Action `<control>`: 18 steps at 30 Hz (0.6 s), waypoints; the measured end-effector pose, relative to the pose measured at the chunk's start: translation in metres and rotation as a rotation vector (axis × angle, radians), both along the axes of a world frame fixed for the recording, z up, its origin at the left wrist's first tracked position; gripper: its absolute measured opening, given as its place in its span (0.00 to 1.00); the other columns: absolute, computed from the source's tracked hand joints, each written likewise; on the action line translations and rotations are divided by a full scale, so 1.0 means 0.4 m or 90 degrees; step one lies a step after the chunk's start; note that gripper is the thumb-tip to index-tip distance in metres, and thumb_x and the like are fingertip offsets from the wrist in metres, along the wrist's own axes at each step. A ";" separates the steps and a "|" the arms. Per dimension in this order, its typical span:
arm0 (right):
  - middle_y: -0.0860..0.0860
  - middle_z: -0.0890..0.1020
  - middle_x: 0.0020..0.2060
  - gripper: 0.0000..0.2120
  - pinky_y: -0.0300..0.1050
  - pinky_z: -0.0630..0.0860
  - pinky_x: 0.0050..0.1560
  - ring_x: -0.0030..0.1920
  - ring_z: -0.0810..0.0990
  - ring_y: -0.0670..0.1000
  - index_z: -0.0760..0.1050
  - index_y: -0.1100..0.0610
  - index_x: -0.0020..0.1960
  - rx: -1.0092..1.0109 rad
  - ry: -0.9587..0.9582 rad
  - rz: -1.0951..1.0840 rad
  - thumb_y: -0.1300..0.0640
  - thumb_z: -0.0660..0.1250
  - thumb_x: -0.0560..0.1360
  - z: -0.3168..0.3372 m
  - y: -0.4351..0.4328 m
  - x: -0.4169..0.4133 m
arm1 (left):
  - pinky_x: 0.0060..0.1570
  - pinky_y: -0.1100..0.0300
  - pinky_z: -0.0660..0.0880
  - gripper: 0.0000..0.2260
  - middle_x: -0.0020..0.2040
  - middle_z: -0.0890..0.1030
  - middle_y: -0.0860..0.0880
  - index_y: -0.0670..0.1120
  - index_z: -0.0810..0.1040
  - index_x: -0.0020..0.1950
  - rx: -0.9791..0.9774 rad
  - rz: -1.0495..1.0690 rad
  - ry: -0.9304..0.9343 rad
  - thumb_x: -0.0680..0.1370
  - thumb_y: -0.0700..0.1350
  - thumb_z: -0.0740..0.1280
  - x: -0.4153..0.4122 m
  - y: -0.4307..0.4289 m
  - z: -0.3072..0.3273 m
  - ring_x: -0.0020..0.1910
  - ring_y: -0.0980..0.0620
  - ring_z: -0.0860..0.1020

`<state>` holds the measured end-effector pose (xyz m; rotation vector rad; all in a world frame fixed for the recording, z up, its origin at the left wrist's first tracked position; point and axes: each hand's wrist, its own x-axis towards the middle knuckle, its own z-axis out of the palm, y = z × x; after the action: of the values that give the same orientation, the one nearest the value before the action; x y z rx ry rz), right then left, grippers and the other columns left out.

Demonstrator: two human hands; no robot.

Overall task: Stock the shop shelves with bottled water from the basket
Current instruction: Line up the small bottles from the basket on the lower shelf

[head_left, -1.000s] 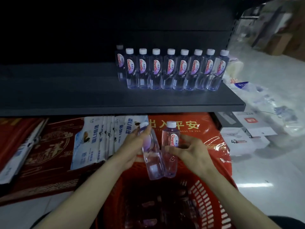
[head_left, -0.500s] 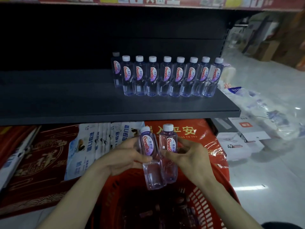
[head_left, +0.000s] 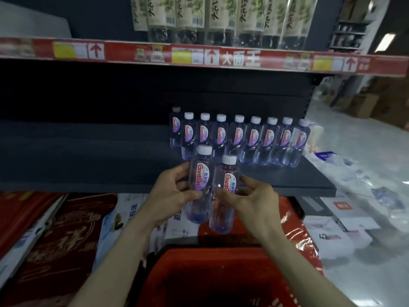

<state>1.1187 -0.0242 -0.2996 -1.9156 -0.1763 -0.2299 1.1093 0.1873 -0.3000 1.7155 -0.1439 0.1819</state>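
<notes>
Head view: your left hand (head_left: 170, 196) has its fingers (head_left: 174, 173) clamped on the left bottle (head_left: 200, 180), and your right hand (head_left: 254, 200) likewise on the right bottle (head_left: 224, 196). Both are upright above the basket (head_left: 212, 258), before the shelf (head_left: 88, 165). Risk: setting both down together could topple the row (head_left: 252, 138).

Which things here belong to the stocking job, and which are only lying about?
Job: left hand gripping one water bottle, right hand gripping a second bottle, row of bottles on the dark shelf, red basket below.
Lying about: tall bottles on the upper shelf, red packets, white boxes.
</notes>
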 end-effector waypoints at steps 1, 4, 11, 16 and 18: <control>0.35 0.84 0.29 0.22 0.42 0.84 0.44 0.35 0.85 0.36 0.82 0.42 0.61 0.000 -0.008 0.002 0.48 0.82 0.69 0.010 0.013 0.022 | 0.59 0.59 0.81 0.33 0.63 0.85 0.57 0.49 0.75 0.74 -0.008 0.012 -0.025 0.74 0.26 0.74 0.014 0.007 0.005 0.61 0.54 0.84; 0.38 0.85 0.31 0.38 0.45 0.86 0.46 0.37 0.86 0.39 0.74 0.55 0.75 0.006 -0.021 0.012 0.47 0.82 0.69 0.025 0.054 0.088 | 0.58 0.64 0.80 0.33 0.62 0.84 0.64 0.53 0.74 0.74 -0.042 0.061 -0.099 0.75 0.25 0.72 0.053 0.016 0.001 0.62 0.58 0.82; 0.41 0.87 0.37 0.38 0.29 0.78 0.36 0.34 0.84 0.34 0.73 0.55 0.76 0.028 -0.027 -0.001 0.48 0.83 0.69 -0.008 0.139 0.200 | 0.61 0.60 0.79 0.35 0.63 0.84 0.59 0.55 0.74 0.72 -0.088 0.107 -0.145 0.75 0.22 0.69 0.154 0.054 -0.044 0.65 0.55 0.82; 0.46 0.89 0.45 0.34 0.46 0.86 0.46 0.40 0.87 0.41 0.78 0.49 0.72 0.046 -0.010 -0.013 0.43 0.82 0.68 -0.043 0.168 0.256 | 0.63 0.62 0.78 0.36 0.65 0.83 0.59 0.51 0.70 0.78 -0.057 0.102 -0.132 0.76 0.22 0.67 0.208 0.069 -0.067 0.67 0.57 0.80; 0.44 0.89 0.43 0.35 0.50 0.86 0.50 0.43 0.88 0.43 0.78 0.50 0.71 0.076 0.004 -0.009 0.43 0.83 0.67 -0.049 0.176 0.273 | 0.64 0.62 0.77 0.35 0.68 0.82 0.56 0.48 0.69 0.79 -0.059 0.099 -0.139 0.77 0.22 0.67 0.219 0.078 -0.073 0.69 0.55 0.79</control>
<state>1.2280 0.0463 -0.3193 -1.7996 -0.1418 -0.2388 1.1968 0.2183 -0.3291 1.6124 -0.1605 0.4850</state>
